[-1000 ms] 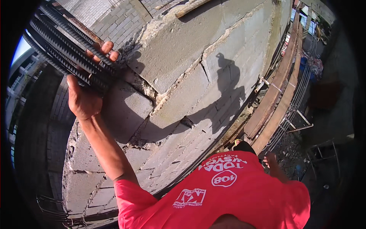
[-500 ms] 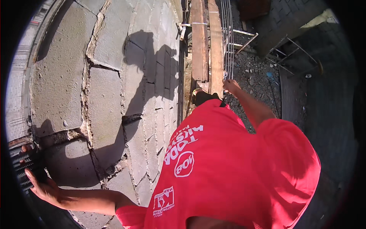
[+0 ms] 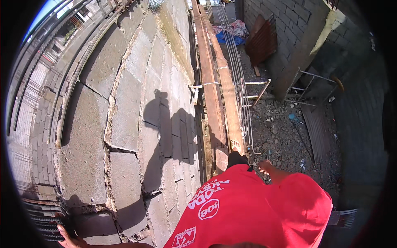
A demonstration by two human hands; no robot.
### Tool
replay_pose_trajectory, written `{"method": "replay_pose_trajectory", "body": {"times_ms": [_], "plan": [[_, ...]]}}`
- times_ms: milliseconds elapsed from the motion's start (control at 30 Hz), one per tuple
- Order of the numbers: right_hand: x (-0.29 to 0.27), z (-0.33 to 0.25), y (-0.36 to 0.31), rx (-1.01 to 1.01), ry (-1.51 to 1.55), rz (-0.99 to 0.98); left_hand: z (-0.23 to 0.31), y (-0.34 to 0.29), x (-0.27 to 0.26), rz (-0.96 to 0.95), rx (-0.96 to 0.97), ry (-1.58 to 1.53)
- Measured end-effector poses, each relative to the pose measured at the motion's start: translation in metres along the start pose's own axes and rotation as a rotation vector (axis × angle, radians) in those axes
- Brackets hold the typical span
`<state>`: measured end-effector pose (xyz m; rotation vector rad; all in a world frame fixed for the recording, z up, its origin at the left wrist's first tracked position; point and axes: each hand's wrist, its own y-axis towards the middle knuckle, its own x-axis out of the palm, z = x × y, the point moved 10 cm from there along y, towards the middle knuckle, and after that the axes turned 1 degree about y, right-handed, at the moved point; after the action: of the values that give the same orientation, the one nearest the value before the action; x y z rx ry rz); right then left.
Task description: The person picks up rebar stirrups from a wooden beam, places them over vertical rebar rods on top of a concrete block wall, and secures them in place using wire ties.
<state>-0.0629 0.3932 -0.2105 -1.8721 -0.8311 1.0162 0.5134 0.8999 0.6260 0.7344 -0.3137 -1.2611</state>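
Observation:
At the lower left, my left hand is closed around a bundle of ribbed rebar beside the block wall; only part of its fingers shows, the rest cut off or in shadow. My right hand hangs to the right of my body, fingers curled, and whether anything is in them is too small to tell. Just beyond it are the bent ends of several thin steel rods, apart from the hand. My sandaled foot stands on the right one of two long wooden planks.
A concrete block wall rises along the left, with upright rebars past it. Metal scaffold frames cross beneath the planks. Rubble covers the lower ground at right. Rusty corrugated sheets and a blue tarp lie farther ahead.
My view has tilted up and shows more of the planks ahead. My right hand, earlier at the thin rods, is now apart from them. The left hand stays at the rebar bundle.

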Motion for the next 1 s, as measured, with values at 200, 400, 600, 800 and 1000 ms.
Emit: {"method": "replay_pose_trajectory", "body": {"times_ms": [200, 400, 600, 800, 1000], "plan": [[-0.079, -0.130, 0.022, -0.083, 0.236, 0.169, 0.036, -0.025, -0.031, 0.644, 0.307, 0.388], [-0.129, -0.215, 0.059, -0.212, 0.246, 0.218, 0.110, -0.138, 0.137, 0.317, 1.064, -0.103], [-0.138, -0.249, 0.046, -0.176, 0.161, 0.133, 0.146, -0.093, 0.463, -0.379, 0.769, 0.410], [-0.118, -0.202, 0.111, -0.249, 0.711, 0.056, 0.113, 0.007, 0.579, -0.261, 0.863, 0.742], [-0.095, -0.050, 0.113, 0.205, 0.651, -0.145, 0.050, 0.082, 0.606, -0.354, 0.401, 1.115]]}}
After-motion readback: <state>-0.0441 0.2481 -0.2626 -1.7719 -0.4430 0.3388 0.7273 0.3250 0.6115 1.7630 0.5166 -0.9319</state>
